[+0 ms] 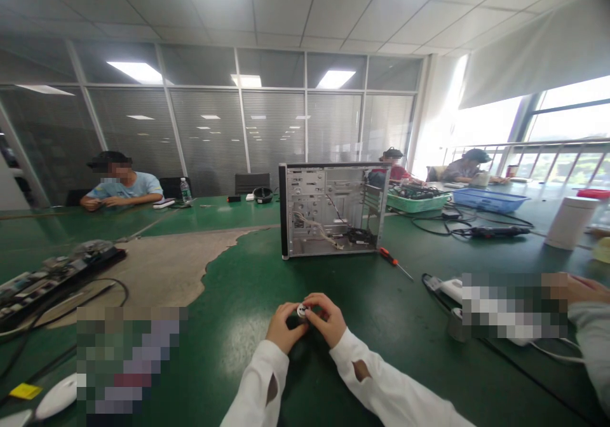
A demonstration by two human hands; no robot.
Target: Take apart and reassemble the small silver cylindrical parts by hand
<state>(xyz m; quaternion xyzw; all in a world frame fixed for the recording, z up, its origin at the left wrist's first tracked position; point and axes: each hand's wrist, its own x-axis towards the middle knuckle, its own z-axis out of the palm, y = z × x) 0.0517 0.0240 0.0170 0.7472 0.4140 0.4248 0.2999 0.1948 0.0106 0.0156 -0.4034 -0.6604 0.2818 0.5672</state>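
Both hands, left hand (283, 329) and right hand (328, 319), close their grip on a small round silver part (302, 312); behind stands an open grey metal computer case (332, 210) holding loose white wires.

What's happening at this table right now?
A person in white sleeves holds a small round silvery part between the left hand and right hand, low over the green table. What the part is cannot be told. Beyond the hands stands an open computer case, with an orange-handled screwdriver lying beside it. Other people sit at the far side.
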